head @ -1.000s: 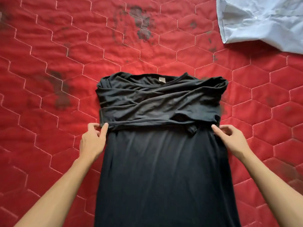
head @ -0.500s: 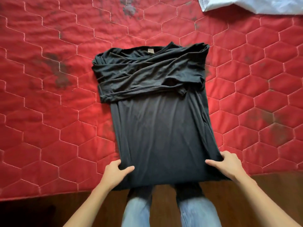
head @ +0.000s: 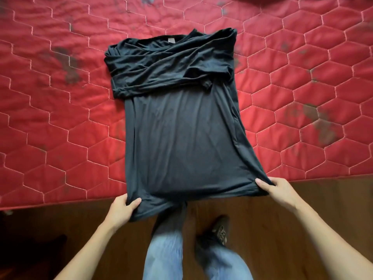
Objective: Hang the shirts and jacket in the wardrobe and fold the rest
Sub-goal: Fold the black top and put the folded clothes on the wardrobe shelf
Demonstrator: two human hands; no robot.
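Observation:
A black T-shirt (head: 181, 138) lies lengthwise on the red quilted mattress (head: 60, 128), its sleeves folded across the chest near the collar. Its bottom hem hangs past the mattress's near edge. My left hand (head: 122, 209) pinches the hem's left corner, thumb on top of the cloth. At the hem's right corner my right hand (head: 276, 188) grips the fabric, which is pulled taut between both hands.
The mattress ends at a near edge, with dark wooden floor (head: 272, 229) below it. My legs in blue jeans (head: 171, 255) and a dark shoe (head: 220, 231) stand on the floor under the hem.
Both hands moved from the folded sleeves down to the bottom hem and took hold of its corners. The view tilted down, and the pale blue shirt left the frame at the top right.

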